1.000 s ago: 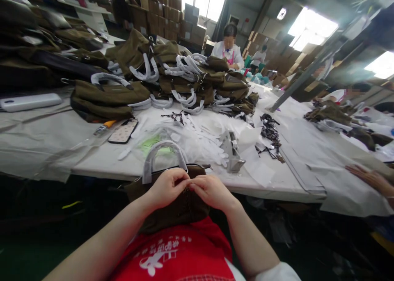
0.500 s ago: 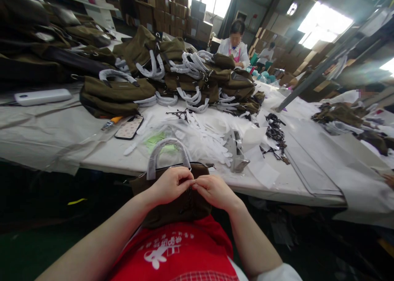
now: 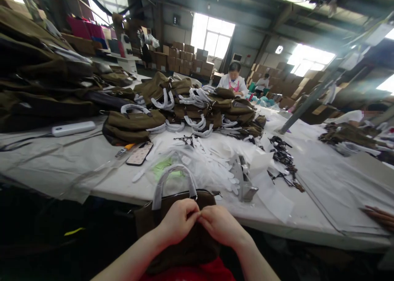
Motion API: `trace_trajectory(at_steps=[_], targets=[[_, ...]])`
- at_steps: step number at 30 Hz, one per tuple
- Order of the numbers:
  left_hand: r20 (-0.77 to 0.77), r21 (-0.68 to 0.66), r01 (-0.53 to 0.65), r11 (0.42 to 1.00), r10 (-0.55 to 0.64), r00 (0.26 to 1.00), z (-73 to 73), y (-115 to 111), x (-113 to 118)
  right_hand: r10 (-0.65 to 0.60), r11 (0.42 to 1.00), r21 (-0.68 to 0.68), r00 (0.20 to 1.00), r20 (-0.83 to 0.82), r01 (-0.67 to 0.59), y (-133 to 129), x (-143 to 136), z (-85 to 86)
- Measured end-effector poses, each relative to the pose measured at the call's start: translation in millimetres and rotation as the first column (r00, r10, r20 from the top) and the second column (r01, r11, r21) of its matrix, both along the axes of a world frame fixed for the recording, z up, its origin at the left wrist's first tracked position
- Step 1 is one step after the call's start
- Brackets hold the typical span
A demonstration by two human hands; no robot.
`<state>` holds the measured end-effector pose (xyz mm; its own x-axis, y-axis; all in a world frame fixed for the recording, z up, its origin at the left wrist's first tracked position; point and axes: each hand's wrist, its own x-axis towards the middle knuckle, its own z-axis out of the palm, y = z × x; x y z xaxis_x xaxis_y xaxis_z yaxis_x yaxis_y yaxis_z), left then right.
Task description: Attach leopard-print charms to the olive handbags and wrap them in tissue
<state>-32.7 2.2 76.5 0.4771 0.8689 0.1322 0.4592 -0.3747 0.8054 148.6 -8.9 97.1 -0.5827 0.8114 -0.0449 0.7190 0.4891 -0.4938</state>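
Bag (image 3: pixel 193 248) at table (image 3: pixel 113 184) edge, handle (image 3: pixel 158 193) up | left hand (image 3: pixel 181 217) and right hand (image 3: pixel 221 224) over its front — both pinched closed, fingertips meeting | anything between the 2 pinches: hidden, cannot tell

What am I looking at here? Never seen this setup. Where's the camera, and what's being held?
There is no machine: these are a person's own bare hands, the left hand and right hand. The view is from a camera worn on their head, facing forward and down. Their fingertips meet in a pinch over a dark olive bag with a white-wrapped handle; anything between them is too small to make out. On the white table beyond lie a pile of similar bags, a phone, pale strips and a tangle of dark pieces. At the right edge is another person's hand.
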Motion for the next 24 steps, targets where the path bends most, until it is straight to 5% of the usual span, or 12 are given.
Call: trace_trajectory(at_steps=[3,5,9,15,19,24], targets=[[0.060,-0.013,-0.012,1.000,0.013,0.998,0.7,0.0,-4.2,-0.081,0.997,-0.017,0.995,-0.063,0.080,1.0,4.1,-1.0],[0.140,-0.024,-0.119,0.993,0.121,0.983,-1.7,0.1,-9.5,-0.241,0.970,0.003,0.960,-0.144,0.244,1.5,11.5,-4.4],[0.210,-0.255,-0.352,0.901,0.407,0.889,-21.8,-2.7,-20.6,-0.559,0.822,0.019,0.811,-0.172,0.570,-1.0,27.5,-20.1],[0.123,-0.438,-0.324,0.839,0.412,0.903,-50.7,-10.7,-24.6,-0.605,0.796,-0.079,0.793,-0.078,0.600,-8.8,27.8,-44.8],[0.203,-0.594,-0.228,0.771,0.419,0.885,-49.0,-8.1,-18.6,-0.632,0.775,-0.053,0.772,-0.064,0.630,-13.9,20.1,-49.1],[0.232,-0.685,-0.178,0.706,0.443,0.866,-41.4,2.5,-5.8,-0.599,0.790,-0.272,0.788,-0.146,0.550,-13.9,-0.5,-55.6]])
